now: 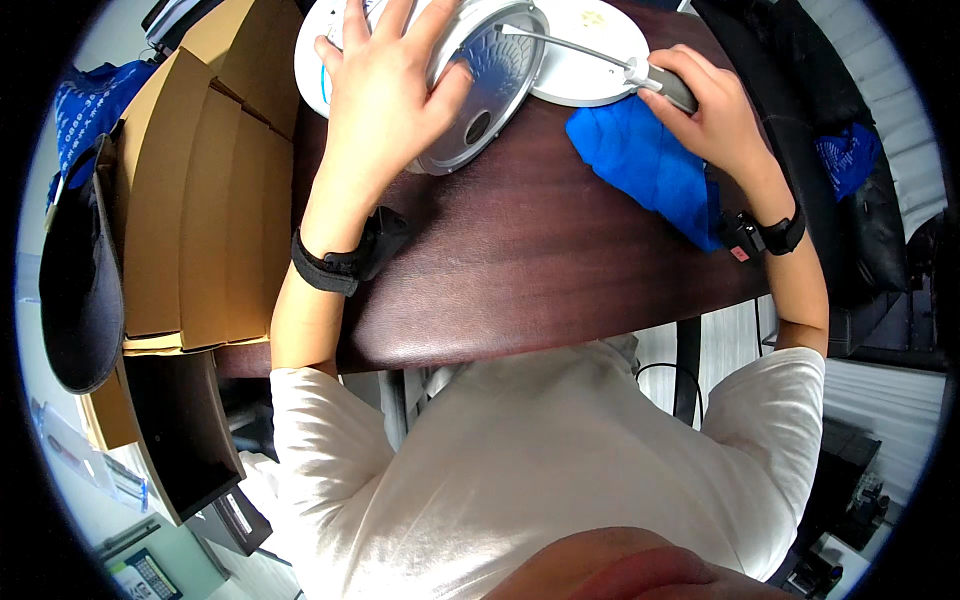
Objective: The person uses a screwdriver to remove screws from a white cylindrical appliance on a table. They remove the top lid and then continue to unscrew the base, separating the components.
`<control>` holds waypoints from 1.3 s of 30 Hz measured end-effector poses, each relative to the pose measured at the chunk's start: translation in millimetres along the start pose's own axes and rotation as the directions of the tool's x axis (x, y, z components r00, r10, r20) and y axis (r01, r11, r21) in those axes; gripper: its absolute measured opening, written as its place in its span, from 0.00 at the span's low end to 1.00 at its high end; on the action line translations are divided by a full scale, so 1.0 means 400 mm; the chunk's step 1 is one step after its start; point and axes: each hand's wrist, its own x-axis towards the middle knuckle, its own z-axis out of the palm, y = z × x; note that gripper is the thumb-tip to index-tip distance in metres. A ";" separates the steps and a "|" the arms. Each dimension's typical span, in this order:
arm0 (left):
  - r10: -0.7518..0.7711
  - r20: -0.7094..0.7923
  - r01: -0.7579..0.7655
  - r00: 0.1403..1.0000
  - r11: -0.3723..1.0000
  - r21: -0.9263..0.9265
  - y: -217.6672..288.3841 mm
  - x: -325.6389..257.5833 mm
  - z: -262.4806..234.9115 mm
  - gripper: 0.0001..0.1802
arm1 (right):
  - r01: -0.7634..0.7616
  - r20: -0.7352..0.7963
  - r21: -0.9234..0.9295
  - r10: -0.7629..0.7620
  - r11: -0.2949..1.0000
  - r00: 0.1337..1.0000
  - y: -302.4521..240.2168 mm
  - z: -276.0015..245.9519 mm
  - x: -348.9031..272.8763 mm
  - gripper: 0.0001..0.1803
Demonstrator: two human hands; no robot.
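Note:
My left hand [395, 90] grips a round silver housing [500, 85] at the far middle of the table. Its thumb hooks over the rim and its fingers spread across the white back. The housing is tilted up on its side, and its dished inner face has an embossed pattern and a dark oval opening. In my right hand [715, 110] is a screwdriver [638, 72] with a grey and white handle. Its shaft points left, with the tip over the housing's inner face; whether it touches, I cannot tell. Beneath the shaft lies a round white plate [610, 40].
A crumpled blue cloth [640, 160] lies on the dark wooden table [520, 270] below my right hand. Cardboard boxes [205, 210] line the left edge, with a black cap [80, 280] hanging beside them. Black padded seating [815, 110] stands on the right.

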 end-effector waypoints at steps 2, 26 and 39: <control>-0.001 0.000 0.001 1.000 1.000 0.003 -0.004 0.001 0.000 0.31 | 0.031 0.002 0.011 -0.031 0.999 1.000 -0.005 0.005 0.007 0.15; -0.012 0.000 0.012 1.000 1.000 -0.017 -0.006 -0.003 0.003 0.32 | 0.002 0.033 0.000 -0.002 1.000 0.999 -0.033 0.002 0.008 0.17; -0.002 -0.016 0.002 1.000 1.000 0.002 -0.009 -0.005 0.008 0.31 | 0.018 0.035 0.003 -0.018 1.000 0.999 -0.038 0.016 0.010 0.18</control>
